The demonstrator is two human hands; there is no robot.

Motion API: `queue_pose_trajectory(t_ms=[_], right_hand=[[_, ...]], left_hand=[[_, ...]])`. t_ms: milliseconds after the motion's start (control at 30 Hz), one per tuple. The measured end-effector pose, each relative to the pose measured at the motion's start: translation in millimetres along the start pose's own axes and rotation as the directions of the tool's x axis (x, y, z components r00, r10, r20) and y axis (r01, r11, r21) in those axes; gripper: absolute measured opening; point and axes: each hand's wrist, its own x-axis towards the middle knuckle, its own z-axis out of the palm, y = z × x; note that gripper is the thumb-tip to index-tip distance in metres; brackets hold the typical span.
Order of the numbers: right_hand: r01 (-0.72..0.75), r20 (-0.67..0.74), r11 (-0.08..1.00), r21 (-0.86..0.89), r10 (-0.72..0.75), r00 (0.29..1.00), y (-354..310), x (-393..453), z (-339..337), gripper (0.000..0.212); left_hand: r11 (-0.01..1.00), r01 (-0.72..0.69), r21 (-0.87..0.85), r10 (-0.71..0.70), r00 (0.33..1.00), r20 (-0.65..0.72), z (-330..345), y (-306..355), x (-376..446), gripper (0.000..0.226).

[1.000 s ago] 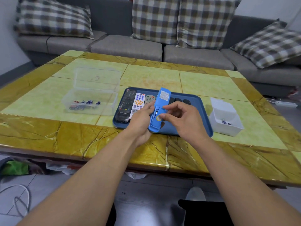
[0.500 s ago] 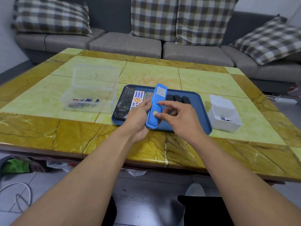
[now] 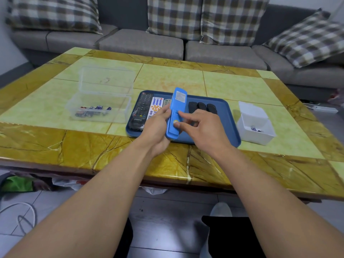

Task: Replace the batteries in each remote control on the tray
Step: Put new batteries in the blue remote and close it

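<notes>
While left hand (image 3: 155, 127) grips blue remote (image 3: 176, 113), black remote (image 3: 141, 110) reads "THTF".

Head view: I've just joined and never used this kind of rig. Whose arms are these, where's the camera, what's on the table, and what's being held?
There is no machine: a person works with bare hands, filmed by a camera on their head looking down. The left hand grips a bright blue plastic remote control, back side up; the right hand presses its thumb on the lower back, fingers relaxed. On the yellow-green tiled table lies a dark blue plastic tray with more remotes. A clear plastic box at left holds batteries, and a small white box stands at right.
</notes>
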Motion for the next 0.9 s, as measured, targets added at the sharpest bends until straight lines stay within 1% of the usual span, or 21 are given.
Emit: queue_pose_trajectory(t_ms=[67,100,133,167,200,267,333,400,500,533,567,600,633,667,700,733,767,800,900], right_hand=[[0.056,0.075,0.969,-0.243,-0.039,0.996,-6.8,0.2,1.4,0.036],[0.082,0.117,0.940,-0.331,-0.045,0.992,-10.8,-0.6,2.4,0.037],[0.091,0.150,0.921,-0.380,-0.035,0.988,-15.3,-2.1,3.9,0.039],[0.080,0.173,0.919,-0.387,-0.013,0.985,-18.5,-4.5,6.5,0.041],[0.047,0.188,0.937,-0.345,0.020,0.982,-22.1,-8.1,9.3,0.044],[-0.075,0.192,0.987,-0.145,0.103,0.976,-26.4,-13.5,16.1,0.053],[-0.222,0.165,0.972,0.070,0.209,0.964,-28.1,-12.6,22.8,0.055],[-0.355,0.141,0.910,0.215,0.331,0.933,-25.7,-7.2,29.3,0.045],[-0.504,0.178,0.754,0.421,0.476,0.861,-16.6,3.7,39.9,0.038],[-0.529,0.186,0.715,0.456,0.505,0.843,-13.1,7.8,42.3,0.039],[-0.551,0.185,0.694,0.464,0.532,0.826,-8.6,11.4,44.6,0.041],[-0.567,0.176,0.687,0.454,0.555,0.813,-4.9,15.4,46.0,0.044],[-0.583,0.160,0.691,0.427,0.577,0.801,-0.4,19.1,47.9,0.046],[-0.595,0.139,0.706,0.385,0.592,0.794,3.3,22.0,49.1,0.048],[-0.599,0.115,0.730,0.331,0.598,0.793,6.8,24.8,51.2,0.048],[-0.598,0.101,0.753,0.275,0.596,0.797,9.6,26.2,52.5,0.047],[-0.591,0.094,0.772,0.232,0.587,0.804,12.4,28.5,54.3,0.045],[-0.582,0.093,0.788,0.200,0.577,0.812,13.3,30.5,55.7,0.043],[-0.537,0.089,0.841,0.071,0.531,0.843,13.4,39.0,58.1,0.037]], left_hand=[[1.000,-0.001,-0.032,0.000,1.000,-0.014,-1.5,1.2,-0.4,0.038],[0.999,-0.004,-0.044,0.003,1.000,-0.025,-2.3,2.1,-0.5,0.038],[0.998,-0.007,-0.062,0.005,0.999,-0.037,-2.6,3.4,-0.9,0.039],[0.997,-0.017,-0.069,0.014,0.998,-0.055,-3.2,4.1,0.5,0.040],[0.997,-0.030,-0.070,0.025,0.997,-0.071,-3.5,4.6,0.8,0.041],[0.998,-0.051,-0.025,0.048,0.993,-0.106,-3.5,4.5,2.9,0.039],[0.999,-0.046,-0.003,0.046,0.990,-0.130,-1.8,3.0,5.4,0.033],[1.000,-0.030,0.008,0.031,0.991,-0.131,0.5,2.9,2.7,0.035],[0.997,-0.065,0.031,0.067,0.994,-0.088,-0.8,6.6,4.5,0.037],[0.994,-0.086,0.070,0.091,0.993,-0.074,-0.5,9.0,3.6,0.033],[0.975,-0.127,0.182,0.143,0.987,-0.077,-1.5,10.1,3.6,0.028],[0.916,-0.177,0.361,0.219,0.972,-0.079,-4.1,10.9,5.0,0.028],[0.768,-0.224,0.601,0.318,0.946,-0.054,-10.5,9.0,8.9,0.034],[0.533,-0.240,0.811,0.394,0.919,0.013,-19.3,5.5,14.1,0.042],[0.283,-0.212,0.935,0.406,0.910,0.084,-28.7,1.8,20.4,0.050],[0.090,-0.164,0.982,0.373,0.920,0.119,-37.3,-2.8,25.8,0.056],[-0.030,-0.122,0.992,0.325,0.938,0.125,-44.0,-7.5,29.6,0.061],[-0.101,-0.090,0.991,0.287,0.951,0.116,-48.7,-11.8,30.7,0.064],[-0.244,-0.069,0.967,0.237,0.963,0.129,-52.7,-19.0,33.7,0.065]])
